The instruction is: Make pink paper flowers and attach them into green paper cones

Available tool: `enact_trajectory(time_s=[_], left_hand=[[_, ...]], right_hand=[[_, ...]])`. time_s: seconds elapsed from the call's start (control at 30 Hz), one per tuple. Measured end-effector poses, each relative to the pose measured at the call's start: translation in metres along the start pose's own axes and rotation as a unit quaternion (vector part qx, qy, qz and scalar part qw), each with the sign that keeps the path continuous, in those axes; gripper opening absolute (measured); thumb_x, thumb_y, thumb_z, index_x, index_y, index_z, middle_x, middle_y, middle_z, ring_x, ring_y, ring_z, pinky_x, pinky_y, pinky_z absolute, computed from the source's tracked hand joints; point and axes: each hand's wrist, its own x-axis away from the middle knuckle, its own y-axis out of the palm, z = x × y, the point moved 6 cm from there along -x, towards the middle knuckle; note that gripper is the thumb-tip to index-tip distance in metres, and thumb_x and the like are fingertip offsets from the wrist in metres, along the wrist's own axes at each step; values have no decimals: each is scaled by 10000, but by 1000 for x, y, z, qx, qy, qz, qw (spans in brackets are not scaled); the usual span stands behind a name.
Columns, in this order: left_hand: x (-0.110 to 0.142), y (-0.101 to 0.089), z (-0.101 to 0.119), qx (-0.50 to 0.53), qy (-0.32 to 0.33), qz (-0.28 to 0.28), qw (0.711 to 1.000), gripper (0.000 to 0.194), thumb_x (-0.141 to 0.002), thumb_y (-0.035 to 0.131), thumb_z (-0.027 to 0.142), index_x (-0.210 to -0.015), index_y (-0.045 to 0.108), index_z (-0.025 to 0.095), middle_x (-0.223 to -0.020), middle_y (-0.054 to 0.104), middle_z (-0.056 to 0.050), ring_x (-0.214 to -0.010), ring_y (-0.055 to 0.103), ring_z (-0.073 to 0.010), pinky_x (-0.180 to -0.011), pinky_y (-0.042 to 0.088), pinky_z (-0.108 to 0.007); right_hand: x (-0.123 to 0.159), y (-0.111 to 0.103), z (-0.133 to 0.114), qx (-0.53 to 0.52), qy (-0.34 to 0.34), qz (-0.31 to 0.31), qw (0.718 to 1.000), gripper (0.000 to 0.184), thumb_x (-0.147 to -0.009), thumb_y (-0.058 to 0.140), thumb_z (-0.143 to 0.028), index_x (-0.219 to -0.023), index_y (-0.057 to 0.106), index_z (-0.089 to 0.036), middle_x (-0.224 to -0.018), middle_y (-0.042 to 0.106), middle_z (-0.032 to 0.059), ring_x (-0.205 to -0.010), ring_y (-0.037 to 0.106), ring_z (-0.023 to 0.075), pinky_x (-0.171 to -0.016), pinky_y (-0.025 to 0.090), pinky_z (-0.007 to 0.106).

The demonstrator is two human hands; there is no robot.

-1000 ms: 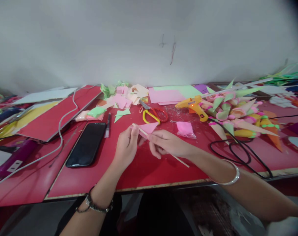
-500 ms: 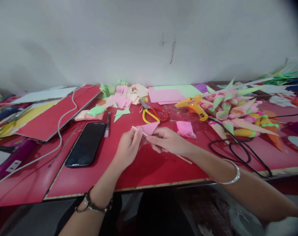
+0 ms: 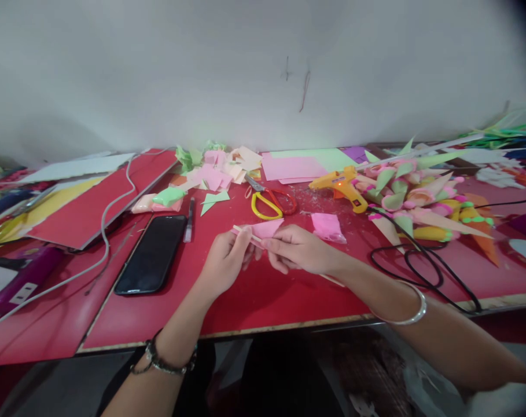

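Between my two hands, above the red table (image 3: 263, 307), is a piece of pink paper (image 3: 269, 227) with a thin pale stick (image 3: 333, 280) lying along its near edge. My left hand (image 3: 225, 258) pinches the paper and the stick's left end under its thumb. My right hand (image 3: 300, 249) is closed on the stick and the paper's right part; the stick runs under this hand and comes out below the wrist. Just beyond the paper lie scissors (image 3: 267, 205) with yellow and red handles. A small bag of pink clay-like material (image 3: 327, 226) sits right of my right hand.
A yellow hot glue gun (image 3: 343, 186) with a looped black cord (image 3: 412, 278) lies at the right, beside a heap of paper cones (image 3: 412, 197). At left are a black phone (image 3: 152, 255), a pen (image 3: 188, 223) and a white cable (image 3: 107, 226). Paper scraps (image 3: 213, 171) lie behind.
Both hands stay together on the pink paper and stick. The paper's edge has turned slightly over the stick, and the stick's free end has shifted a little right and up.
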Motion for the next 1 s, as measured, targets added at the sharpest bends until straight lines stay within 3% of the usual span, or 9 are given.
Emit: enact_trajectory(time_s=[0.13,0.33,0.5,0.77,1.0], left_hand=[[-1,1,1,6,-11,-17,1000,423,-867,301,383,-572,501,155,-469,423,33,-416,405,-71,-449,341,-192],[-1,0,2,-11,-26,-6,1000,420,-856,323,389,-522,450,168,-387,423,39,-385,410,-79,-456,344,-195],[1,1,1,-40,-30,-1,999,413,-867,286,386,-545,437,176,-319,364,64,-332,360,-77,-442,324,-192],[1,3,3,-67,-6,-38,997,492,-880,241,396,-462,383,178,-358,370,41,-380,395,-81,-493,340,-204],[-2,3,-6,3,-56,-50,997,434,-868,260,416,-526,391,184,-363,335,61,-341,328,-76,-406,285,-203]], right_hand=[[0,-3,0,60,-30,4,998,447,-881,336,-295,-490,471,-126,-431,446,-40,-377,343,25,-440,298,173],[-2,-9,-8,186,-72,61,978,439,-878,337,-252,-459,417,-146,-441,440,-31,-434,418,52,-491,320,188],[-2,-8,-11,273,-113,91,951,371,-874,337,-228,-533,464,-155,-450,433,-35,-465,425,77,-489,308,203],[0,-6,-8,367,-118,85,919,281,-872,357,-265,-802,595,-132,-648,606,31,-547,512,106,-520,323,215],[-4,-5,-2,535,-54,85,839,345,-896,295,-289,-958,600,-139,-703,655,73,-543,556,143,-489,265,243]])
